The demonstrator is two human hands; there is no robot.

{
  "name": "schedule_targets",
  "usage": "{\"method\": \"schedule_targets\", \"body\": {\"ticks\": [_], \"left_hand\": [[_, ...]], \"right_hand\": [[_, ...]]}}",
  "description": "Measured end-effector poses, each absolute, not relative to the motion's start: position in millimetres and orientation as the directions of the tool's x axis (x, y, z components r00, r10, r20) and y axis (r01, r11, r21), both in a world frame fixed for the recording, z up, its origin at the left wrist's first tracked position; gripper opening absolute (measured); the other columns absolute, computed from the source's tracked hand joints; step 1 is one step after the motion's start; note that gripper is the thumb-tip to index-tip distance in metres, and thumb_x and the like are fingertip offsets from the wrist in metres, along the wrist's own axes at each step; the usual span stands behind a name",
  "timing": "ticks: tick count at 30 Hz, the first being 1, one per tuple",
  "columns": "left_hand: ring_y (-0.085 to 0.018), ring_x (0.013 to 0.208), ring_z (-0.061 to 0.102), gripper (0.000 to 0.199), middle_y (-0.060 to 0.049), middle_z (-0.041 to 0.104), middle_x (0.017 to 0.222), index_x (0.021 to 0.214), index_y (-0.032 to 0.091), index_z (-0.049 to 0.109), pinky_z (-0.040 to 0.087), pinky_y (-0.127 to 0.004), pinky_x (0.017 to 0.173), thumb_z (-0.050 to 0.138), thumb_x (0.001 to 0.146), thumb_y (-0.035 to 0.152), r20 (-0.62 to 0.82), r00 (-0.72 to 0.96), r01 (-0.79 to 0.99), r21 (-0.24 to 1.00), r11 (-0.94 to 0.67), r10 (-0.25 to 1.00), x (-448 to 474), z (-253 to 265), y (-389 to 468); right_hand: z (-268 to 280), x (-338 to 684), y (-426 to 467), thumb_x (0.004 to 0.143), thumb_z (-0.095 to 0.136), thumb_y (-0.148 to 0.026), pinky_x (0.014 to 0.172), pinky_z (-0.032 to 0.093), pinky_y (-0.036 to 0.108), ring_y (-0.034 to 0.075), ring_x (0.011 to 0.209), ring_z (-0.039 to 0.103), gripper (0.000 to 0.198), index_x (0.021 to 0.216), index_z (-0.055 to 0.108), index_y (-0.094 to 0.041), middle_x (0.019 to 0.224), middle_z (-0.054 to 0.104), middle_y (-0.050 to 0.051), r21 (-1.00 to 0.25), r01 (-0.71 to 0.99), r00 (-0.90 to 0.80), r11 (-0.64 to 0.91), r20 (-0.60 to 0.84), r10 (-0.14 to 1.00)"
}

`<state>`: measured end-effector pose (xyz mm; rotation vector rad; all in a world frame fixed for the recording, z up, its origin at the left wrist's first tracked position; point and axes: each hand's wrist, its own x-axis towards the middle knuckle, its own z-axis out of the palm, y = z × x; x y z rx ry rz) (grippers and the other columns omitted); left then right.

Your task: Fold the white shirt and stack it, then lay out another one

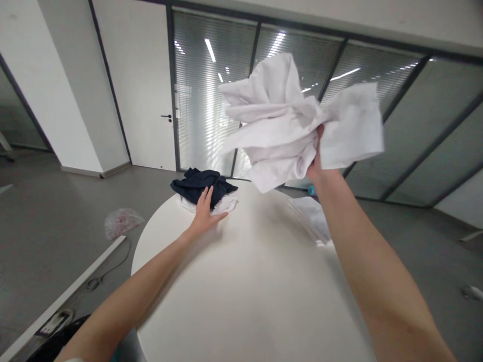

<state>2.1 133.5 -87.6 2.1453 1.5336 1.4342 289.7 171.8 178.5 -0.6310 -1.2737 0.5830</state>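
My right hand [316, 158] is raised above the far side of the table, closed around a bunched white cloth [279, 118]. Folds of the cloth spread out on both sides of the fist, and what kind of garment it is cannot be made out. My left hand [207, 211] reaches to a crumpled dark navy cloth [199, 183] at the table's far left edge. Its fingers are spread and rest against the near side of that pile. Under the navy cloth lies another white cloth [226, 205], partly hidden.
The round white table [256, 291] fills the middle. A stack of folded white cloth [311, 216] lies at its right, partly behind my right forearm. On the floor at left are a clear plastic bag [123, 222], a white strip [71, 294] and a cable [94, 284].
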Motion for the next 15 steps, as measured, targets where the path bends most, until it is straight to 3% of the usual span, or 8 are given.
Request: {"method": "schedule_targets", "body": {"ticks": [2, 3, 6, 8, 10, 13, 15], "left_hand": [[-0.036, 0.15, 0.021, 0.109, -0.014, 0.014, 0.165, 0.158, 0.028, 0.016, 0.029, -0.055, 0.116, 0.078, 0.072, 0.053, 0.631, 0.056, 0.362, 0.709, -0.605, 0.774, 19.0, -72.1, 121.8], [-0.036, 0.147, 0.028, 0.112, -0.013, 0.017, 0.164, 0.157, 0.03, 0.017, 0.036, -0.054, 0.113, 0.081, 0.068, 0.054, 0.606, 0.076, 0.193, 0.77, -0.608, 0.792, 28.8, -65.3, 114.6], [-0.035, 0.131, 0.051, 0.093, -0.015, 0.049, 0.146, 0.142, 0.025, 0.046, 0.05, -0.049, 0.101, 0.083, 0.063, 0.055, 0.427, 0.108, -0.15, 0.899, -0.41, 0.898, 56.4, -52.5, 92.2], [-0.033, 0.117, 0.061, 0.072, -0.014, 0.065, 0.126, 0.124, 0.02, 0.06, 0.055, -0.045, 0.092, 0.081, 0.065, 0.057, 0.291, 0.081, -0.223, 0.937, -0.267, 0.953, 67.0, -49.8, 81.3], [-0.029, 0.104, 0.065, 0.062, -0.012, 0.069, 0.115, 0.113, 0.019, 0.063, 0.057, -0.039, 0.081, 0.077, 0.068, 0.059, 0.188, 0.033, -0.247, 0.953, -0.174, 0.982, 68.5, -50.2, 76.5], [-0.021, 0.087, 0.065, 0.058, -0.01, 0.069, 0.103, 0.102, 0.017, 0.063, 0.053, -0.03, 0.07, 0.083, 0.06, 0.052, 0.134, -0.081, -0.227, 0.962, -0.149, 0.988, 55.3, -53.1, 78.8], [-0.017, 0.075, 0.061, 0.056, -0.006, 0.067, 0.091, 0.096, 0.016, 0.062, 0.05, -0.026, 0.063, 0.085, 0.051, 0.04, 0.143, -0.164, -0.163, 0.972, -0.17, 0.976, 39.1, -54.7, 81.3]], "right_hand": [[155.8, 296.3, 142.0, 0.096, 0.042, -0.044, 0.097, 0.052, 0.039, 0.018, 0.114, 0.061, 0.035, 0.12, 0.059, -0.026, 0.119, 0.069, 0.003, -0.793, -0.082, 0.184, 0.604, 0.584, 0.791], [139.2, 297.0, 129.5, 0.093, 0.049, -0.044, 0.096, 0.053, 0.04, 0.021, 0.112, 0.062, 0.036, 0.122, 0.059, -0.025, 0.118, 0.069, 0.004, -0.829, -0.06, 0.19, 0.555, 0.537, 0.822], [82.4, 296.9, 101.0, 0.086, 0.06, -0.05, 0.093, 0.054, 0.04, 0.025, 0.111, 0.063, 0.047, 0.123, 0.061, -0.022, 0.115, 0.071, 0.009, -0.938, 0.166, 0.081, 0.304, 0.32, 0.944], [50.0, 300.2, 88.2, 0.086, 0.059, -0.056, 0.095, 0.053, 0.04, 0.025, 0.112, 0.063, 0.049, 0.121, 0.064, -0.022, 0.115, 0.071, 0.01, -0.924, 0.342, -0.023, 0.169, 0.172, 0.985], [28.7, 308.6, 79.1, 0.086, 0.057, -0.059, 0.097, 0.05, 0.039, 0.026, 0.114, 0.062, 0.048, 0.114, 0.068, -0.021, 0.115, 0.071, 0.012, -0.854, 0.511, -0.07, 0.102, 0.077, 0.995], [17.7, 329.9, 69.2, 0.088, 0.053, -0.061, 0.098, 0.047, 0.039, 0.03, 0.112, 0.063, 0.047, 0.089, 0.071, -0.018, 0.108, 0.072, 0.017, -0.684, 0.729, 0.008, 0.021, 0.039, 0.999], [18.2, 347.9, 62.6, 0.093, 0.045, -0.058, 0.091, 0.05, 0.04, 0.031, 0.1, 0.067, 0.05, 0.075, 0.066, -0.017, 0.096, 0.073, 0.017, -0.618, 0.786, 0.09, -0.031, 0.065, 0.994]]}}
